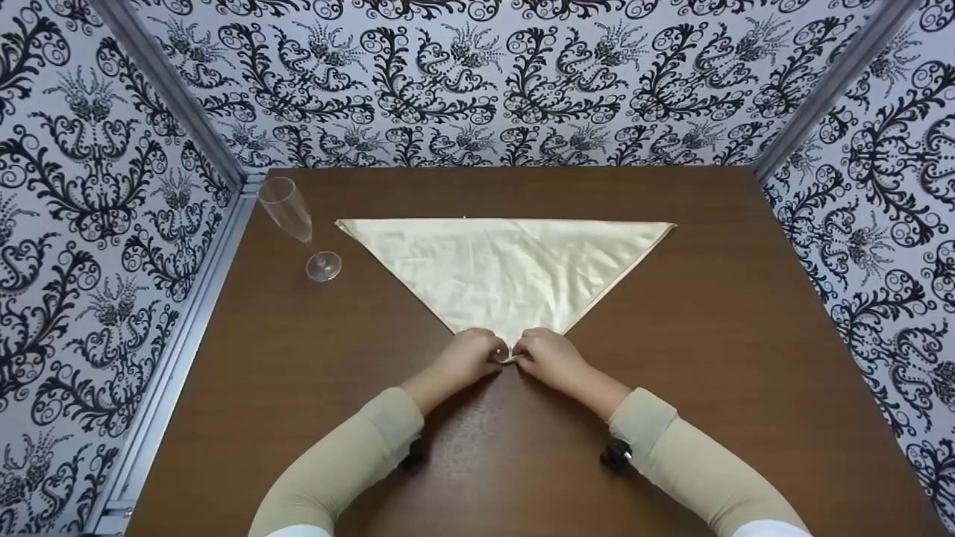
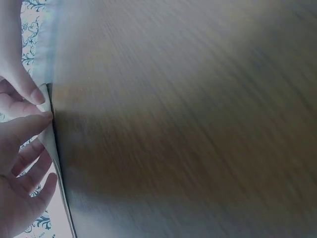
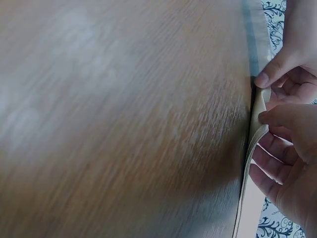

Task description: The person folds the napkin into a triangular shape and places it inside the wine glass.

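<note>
A cream satin napkin (image 1: 492, 268), folded into a triangle, lies on the brown table with its long edge at the back and its point toward me. My left hand (image 1: 471, 352) pinches the near point from the left side. Close beside it, my right hand (image 1: 548, 356) pinches the same point from the right. In the left wrist view, thumb and fingers of the left hand (image 2: 22, 163) grip the napkin's edge (image 2: 45, 134). The right wrist view has the right hand (image 3: 292, 153) holding the edge (image 3: 258, 119) between thumb and fingers, slightly raised and curled over.
A clear champagne flute (image 1: 289, 216) stands at the back left of the table (image 1: 746, 358), left of the napkin's corner. Patterned black-and-white walls (image 1: 462, 82) enclose the back and sides, with a metal rail (image 1: 186, 328) along the left edge.
</note>
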`<control>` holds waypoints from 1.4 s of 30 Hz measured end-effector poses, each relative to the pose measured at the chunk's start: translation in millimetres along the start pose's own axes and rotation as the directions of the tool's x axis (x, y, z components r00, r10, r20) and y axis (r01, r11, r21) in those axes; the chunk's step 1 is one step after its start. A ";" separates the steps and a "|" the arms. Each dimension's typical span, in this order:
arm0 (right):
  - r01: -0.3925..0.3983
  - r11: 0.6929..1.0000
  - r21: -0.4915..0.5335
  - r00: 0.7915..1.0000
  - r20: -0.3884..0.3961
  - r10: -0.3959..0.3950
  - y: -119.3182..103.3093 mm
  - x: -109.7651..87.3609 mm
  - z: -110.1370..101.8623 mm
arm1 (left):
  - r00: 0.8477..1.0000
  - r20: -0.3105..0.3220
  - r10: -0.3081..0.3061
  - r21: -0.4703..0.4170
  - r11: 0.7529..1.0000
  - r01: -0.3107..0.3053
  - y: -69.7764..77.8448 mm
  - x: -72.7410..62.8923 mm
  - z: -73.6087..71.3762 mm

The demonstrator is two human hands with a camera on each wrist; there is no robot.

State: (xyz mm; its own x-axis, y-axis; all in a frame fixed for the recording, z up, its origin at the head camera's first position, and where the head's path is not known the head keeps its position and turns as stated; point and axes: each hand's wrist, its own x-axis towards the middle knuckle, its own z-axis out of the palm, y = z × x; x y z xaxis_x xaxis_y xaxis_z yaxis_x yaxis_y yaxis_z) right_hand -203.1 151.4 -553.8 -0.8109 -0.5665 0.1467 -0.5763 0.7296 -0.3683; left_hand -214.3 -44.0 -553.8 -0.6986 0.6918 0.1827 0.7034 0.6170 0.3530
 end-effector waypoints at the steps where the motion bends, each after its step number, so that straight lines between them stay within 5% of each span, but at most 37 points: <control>1: -0.013 1.000 0.014 1.000 0.003 0.013 -0.3 0.2 -0.3 | 1.000 -0.001 0.003 0.021 1.000 -0.003 0.9 0.0 -0.4; 6: -0.102 0.988 0.116 0.995 0.019 0.101 -0.9 2.3 -1.7 | 0.999 -0.050 0.013 0.073 0.997 -0.009 2.8 0.1 -1.0; 13: -0.172 0.956 0.238 0.985 0.025 0.171 0.3 4.3 -3.9 | 0.996 -0.060 -0.060 0.059 0.996 0.063 3.2 0.4 0.5; 19: -0.203 0.943 0.265 0.979 0.047 0.198 1.8 4.8 -4.4 | 0.988 -0.007 -0.156 -0.074 0.985 0.155 1.5 3.5 1.0; 24: -0.232 0.923 0.307 0.972 0.036 0.233 3.1 6.1 -4.3 | 0.966 0.049 -0.252 -0.252 0.933 0.256 0.3 10.7 -0.7; 30: -0.241 0.905 0.350 0.970 0.047 0.240 4.2 7.8 -3.0 | 0.929 0.090 -0.360 -0.310 0.876 0.369 1.0 16.5 -0.7; 42: -0.127 0.968 0.218 0.992 0.015 0.126 4.4 8.3 -1.9 | 0.881 0.094 -0.463 -0.339 0.817 0.466 4.9 17.2 -1.0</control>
State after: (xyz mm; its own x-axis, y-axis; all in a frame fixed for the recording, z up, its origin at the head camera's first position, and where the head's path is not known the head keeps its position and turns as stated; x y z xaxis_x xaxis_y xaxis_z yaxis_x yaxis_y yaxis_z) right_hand -212.6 150.6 -552.5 -0.8757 -0.4753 0.0852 -0.4329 0.6944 -0.5748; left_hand -223.0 -29.4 -548.0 -0.9289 0.3594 -0.0890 0.2050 0.6993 0.6848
